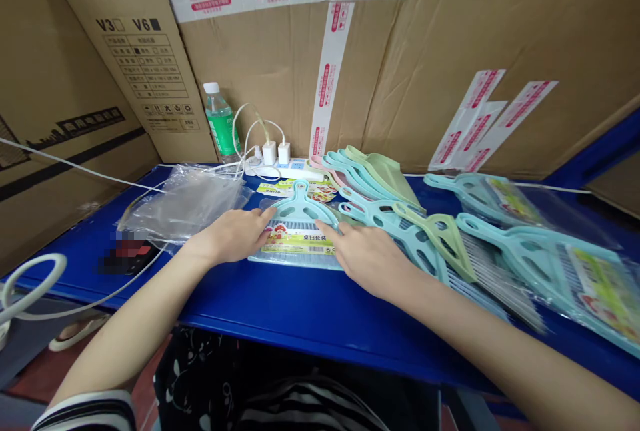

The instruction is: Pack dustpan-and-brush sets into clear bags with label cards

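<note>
A light-blue dustpan and brush set (300,207) lies flat on the blue table in front of me, its handle pointing away. A yellow-green printed card (295,239) rests over the brush bristles, and clear plastic film shows around it. My left hand (235,234) is closed at the set's left edge, fingers pressed together. At the right edge is my right hand (370,259), its index finger stretched over the pan and the other fingers curled. My palms hide the finer grip.
Clear plastic bags (193,201) lie at left. Dustpans (375,174) are stacked behind; loose brushes (440,237) and bagged sets (555,257) lie at right. A power strip (295,171) with cables and a bottle (221,121) stand before the cardboard boxes (280,71).
</note>
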Demonstrator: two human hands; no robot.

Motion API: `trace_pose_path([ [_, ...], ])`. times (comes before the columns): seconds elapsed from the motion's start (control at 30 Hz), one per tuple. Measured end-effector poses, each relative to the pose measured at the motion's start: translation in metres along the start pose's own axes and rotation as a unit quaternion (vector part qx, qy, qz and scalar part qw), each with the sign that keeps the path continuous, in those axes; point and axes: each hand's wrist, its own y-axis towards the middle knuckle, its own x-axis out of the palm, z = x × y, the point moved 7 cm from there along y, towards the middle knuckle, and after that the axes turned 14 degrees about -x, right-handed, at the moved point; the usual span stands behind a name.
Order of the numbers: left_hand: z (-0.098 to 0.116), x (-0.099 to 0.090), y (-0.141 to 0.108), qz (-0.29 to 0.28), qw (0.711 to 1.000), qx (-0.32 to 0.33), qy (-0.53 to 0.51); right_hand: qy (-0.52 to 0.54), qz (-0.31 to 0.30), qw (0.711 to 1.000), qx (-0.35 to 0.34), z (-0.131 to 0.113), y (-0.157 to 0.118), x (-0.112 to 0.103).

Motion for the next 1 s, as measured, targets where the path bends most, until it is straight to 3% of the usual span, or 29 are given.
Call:
trace_pose_path([
  [1.0, -0.0002, -0.0005, -0.0007, 0.008, 1.0, 0.002, 0.007, 0.007, -0.003, 1.0, 0.006, 0.0022, 0.0003, -0.0022],
])
